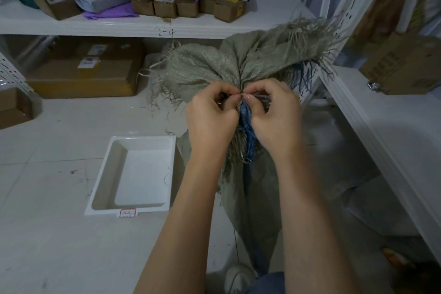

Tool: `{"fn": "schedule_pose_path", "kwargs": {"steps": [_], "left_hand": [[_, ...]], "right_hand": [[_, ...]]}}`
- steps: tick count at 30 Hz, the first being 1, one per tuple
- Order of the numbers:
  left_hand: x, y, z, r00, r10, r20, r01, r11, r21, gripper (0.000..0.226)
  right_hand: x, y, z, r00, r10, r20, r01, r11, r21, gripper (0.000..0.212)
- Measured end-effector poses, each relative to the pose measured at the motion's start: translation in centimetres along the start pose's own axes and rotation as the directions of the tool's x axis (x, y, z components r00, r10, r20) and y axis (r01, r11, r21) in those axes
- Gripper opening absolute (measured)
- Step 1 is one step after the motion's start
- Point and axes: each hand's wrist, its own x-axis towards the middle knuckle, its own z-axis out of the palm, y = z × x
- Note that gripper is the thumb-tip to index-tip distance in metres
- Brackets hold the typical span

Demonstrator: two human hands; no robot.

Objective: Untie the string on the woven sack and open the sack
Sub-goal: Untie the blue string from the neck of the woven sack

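Note:
A grey-green woven sack [205, 64] stands on the floor in front of me, its frayed mouth gathered into a tight neck. Blue threads run down the neck between my hands. My left hand [211, 118] and my right hand [274, 114] meet at the neck, fingertips pinched together on the string [241, 94] at the tie. The string itself is thin and mostly hidden by my fingers. The sack's body [257, 198] hangs below my forearms.
A white plastic tray [140, 143] lies on the tiled floor to the left. White shelves hold cardboard boxes [164, 7] and mail bags behind, a large box [83, 74] sits underneath, and another shelf [381, 122] runs along the right. My shoe [236, 277] shows at the bottom.

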Motion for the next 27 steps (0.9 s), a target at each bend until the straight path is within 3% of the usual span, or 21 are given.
{"fn": "schedule_pose_path", "kwargs": {"steps": [6, 10, 14, 18, 27], "left_hand": [[-0.2, 0.2, 0.3, 1.000, -0.010, -0.010, 0.009, 0.994, -0.107, 0.034], [0.1, 0.2, -0.2, 0.996, 0.067, 0.055, -0.057, 0.986, -0.159, 0.022], [0.3, 0.4, -0.5, 0.979, 0.158, 0.132, -0.140, 0.980, -0.138, 0.011], [0.3, 0.4, 0.0, 0.976, 0.158, 0.151, -0.150, 0.987, -0.059, 0.012], [-0.5, 0.2, 1.5, 0.997, 0.067, 0.028, -0.069, 0.995, 0.067, 0.015]], "right_hand": [[0.2, 0.1, -0.1, 0.999, 0.010, -0.052, -0.007, 0.999, 0.054, 0.010], [0.6, 0.3, -0.3, 0.998, 0.034, -0.047, -0.029, 0.993, 0.114, 0.008], [0.9, 0.5, -0.9, 0.997, 0.074, -0.006, -0.072, 0.986, 0.149, 0.008], [0.9, 1.0, -1.2, 0.993, 0.118, 0.022, -0.120, 0.980, 0.161, 0.007], [0.8, 1.8, -1.0, 0.995, 0.070, 0.065, -0.076, 0.994, 0.085, 0.010]]}}
